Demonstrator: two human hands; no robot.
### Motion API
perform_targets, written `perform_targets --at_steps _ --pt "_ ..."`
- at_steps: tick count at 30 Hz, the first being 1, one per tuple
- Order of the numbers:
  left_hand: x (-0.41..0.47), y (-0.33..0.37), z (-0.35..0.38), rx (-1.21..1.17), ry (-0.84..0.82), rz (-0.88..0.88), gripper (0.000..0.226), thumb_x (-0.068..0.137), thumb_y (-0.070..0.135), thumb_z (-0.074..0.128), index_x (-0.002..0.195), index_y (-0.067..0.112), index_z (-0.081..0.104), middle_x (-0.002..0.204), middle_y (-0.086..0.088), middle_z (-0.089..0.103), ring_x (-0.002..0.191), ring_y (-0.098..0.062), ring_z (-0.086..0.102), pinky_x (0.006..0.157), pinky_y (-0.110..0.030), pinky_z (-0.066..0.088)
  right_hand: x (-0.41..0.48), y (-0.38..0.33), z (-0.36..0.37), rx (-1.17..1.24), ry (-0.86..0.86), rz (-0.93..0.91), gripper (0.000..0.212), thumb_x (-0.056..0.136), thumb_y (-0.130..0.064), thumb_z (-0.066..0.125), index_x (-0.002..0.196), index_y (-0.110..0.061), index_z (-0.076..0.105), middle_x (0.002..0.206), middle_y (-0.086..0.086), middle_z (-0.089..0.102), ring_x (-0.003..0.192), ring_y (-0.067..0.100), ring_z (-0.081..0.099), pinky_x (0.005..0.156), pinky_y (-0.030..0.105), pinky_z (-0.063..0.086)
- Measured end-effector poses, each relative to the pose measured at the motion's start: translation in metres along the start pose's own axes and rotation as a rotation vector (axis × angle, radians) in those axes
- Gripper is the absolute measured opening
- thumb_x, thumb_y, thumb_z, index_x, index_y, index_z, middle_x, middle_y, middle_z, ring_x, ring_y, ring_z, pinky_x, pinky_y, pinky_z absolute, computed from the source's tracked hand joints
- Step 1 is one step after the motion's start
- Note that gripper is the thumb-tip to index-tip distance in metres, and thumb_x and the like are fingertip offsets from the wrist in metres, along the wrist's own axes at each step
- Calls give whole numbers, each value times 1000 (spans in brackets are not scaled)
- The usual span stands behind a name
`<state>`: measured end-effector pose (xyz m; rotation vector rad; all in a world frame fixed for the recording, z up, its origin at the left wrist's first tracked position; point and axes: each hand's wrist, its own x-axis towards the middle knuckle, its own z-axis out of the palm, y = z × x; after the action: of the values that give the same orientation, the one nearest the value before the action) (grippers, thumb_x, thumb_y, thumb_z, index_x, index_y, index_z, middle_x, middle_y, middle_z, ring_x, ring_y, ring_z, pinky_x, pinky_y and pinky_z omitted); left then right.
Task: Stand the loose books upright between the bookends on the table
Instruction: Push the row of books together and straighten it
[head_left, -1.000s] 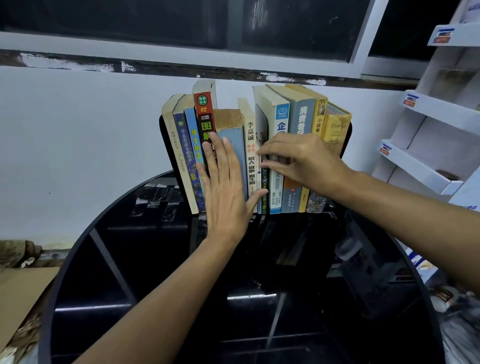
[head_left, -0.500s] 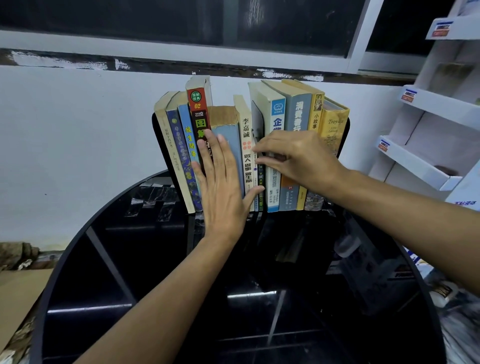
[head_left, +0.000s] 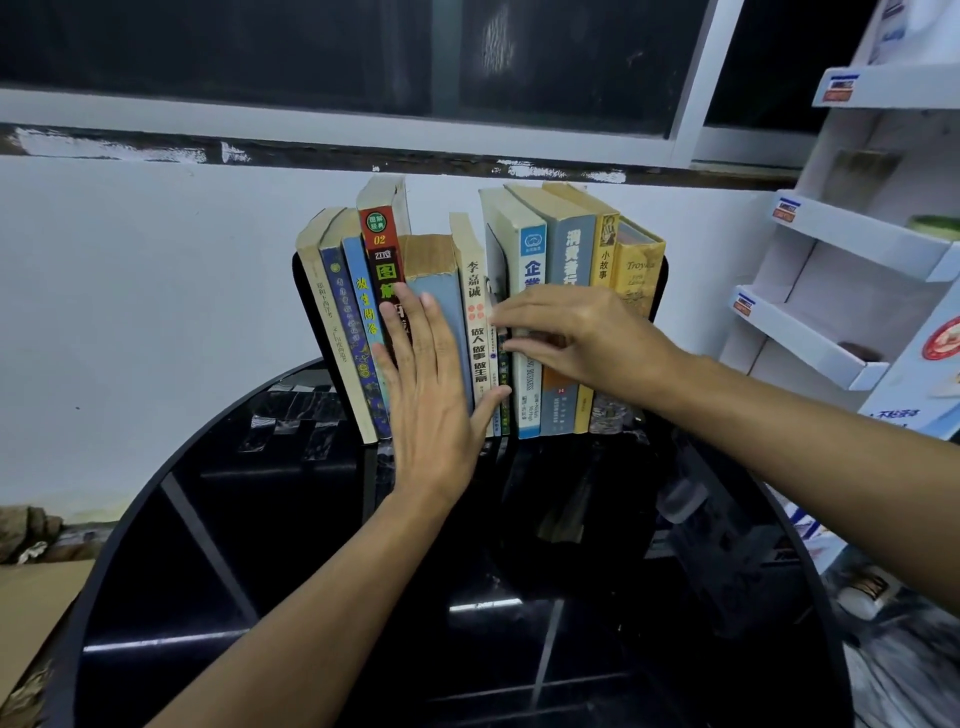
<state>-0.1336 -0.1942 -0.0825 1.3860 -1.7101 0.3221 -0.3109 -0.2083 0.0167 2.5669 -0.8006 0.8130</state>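
1. Books (head_left: 571, 249) in one upright row at twelve o'clock on the round black table (head_left: 249, 545), spines toward the camera, backs close to the white wall (head_left: 156, 270).
2. Row shut in between two black bookends: left bookend (head_left: 305, 291) at the nine o'clock end, right bookend (head_left: 658, 280) at the three o'clock end.
3. Volumes at the nine o'clock end tilted, tops toward eleven o'clock. Those at the three o'clock end tipped slightly toward one o'clock. Middle ones near vertical.
4. Left hand (head_left: 431, 400) flat and wide, fingers straight and together, pointing to twelve o'clock. Pressed against the spines of the red-and-black book (head_left: 382, 244) and the blue-grey book (head_left: 434, 296). Thumb spread toward two o'clock across the foot of the cream book (head_left: 471, 275).
5. Right hand (head_left: 592, 338) reaching in from four o'clock, back of the hand outward, covering the mid-spines of the white-and-blue book (head_left: 532, 249) and its grey neighbour. Fingers (head_left: 511, 317) bent, tips on the thin books (head_left: 497, 270) wedged between the cream and the white-and-blue. Tips blurred, so pinching or only pushing: cannot tell.
6. Hands just beside each other at the middle of the row, left thumb tip directly below the right fingertips.
7. White display rack (head_left: 852, 244) at three o'clock, cardboard (head_left: 31, 603) at eight o'clock beyond the table's rim, dark window (head_left: 311, 52) above the wall.
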Motion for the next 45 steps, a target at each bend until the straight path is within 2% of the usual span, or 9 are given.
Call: perform_targets --at_steps 2,6,11,16,19,23,30,36,45 --pt "-2 6 -3 -34 -6 49 114 90 60 62 158 5 -12 162 -12 -27 153 -29 -20 124 -54 -8 -2 2 -9 -2 19 -15 34 93 -22 73 122 -7 70 119 8 71 110 19 67 92 38 57" --pt "4 18 0 -2 -21 61 115 89 64 60 159 4 -7 163 -12 -26 154 -32 -16 124 -52 -10 3 4 -31 -74 118 -48 36 93 -23 73 122 -2 69 122 13 67 114 26 62 97 38 51" --pt "8 24 6 53 -53 34 118 86 69 57 159 3 -9 166 -17 -19 154 -32 -16 122 -58 -8 12 15 -48 -239 121 39 52 90 -35 74 137 -15 60 140 1 58 130 20 52 101 43 40" --pt "10 23 10 87 -47 28 123 82 71 59 158 5 -11 165 -14 -22 154 -32 -17 121 -56 -11 16 22 -44 -213 94 72 54 88 -38 74 137 -20 60 137 -6 62 130 13 54 101 36 34" --pt "10 22 12 100 -40 26 123 81 72 58 158 6 -12 165 -13 -21 153 -30 -18 122 -58 -8 18 23 -42 -226 110 87 51 89 -40 72 135 -22 61 135 -7 63 128 12 55 101 34 30" --pt "11 21 14 124 -31 19 125 81 72 59 157 7 -14 167 -16 -14 153 -30 -19 122 -57 -7 19 23 -38 -245 127 92 50 89 -41 72 134 -23 62 135 -8 64 127 12 56 100 39 31" --pt "12 20 17 120 -11 23 125 80 72 61 156 9 -16 168 -17 -10 151 -28 -21 121 -54 -12 18 24 -32 -210 157 124 49 87 -40 74 132 -23 63 133 -9 64 125 12 56 98 36 28" --pt "13 19 18 143 -3 25 126 80 73 61 156 9 -16 168 -18 -9 151 -28 -21 122 -56 -9 19 28 -32 -181 146 125 50 86 -37 77 131 -20 64 132 -5 65 124 16 56 98 40 41" --pt "13 20 18 139 -4 20 124 81 72 60 158 8 -13 168 -18 -9 152 -28 -21 121 -53 -13 20 28 -34 -202 132 141 51 85 -37 77 132 -20 64 133 -6 65 123 17 56 91 38 39"
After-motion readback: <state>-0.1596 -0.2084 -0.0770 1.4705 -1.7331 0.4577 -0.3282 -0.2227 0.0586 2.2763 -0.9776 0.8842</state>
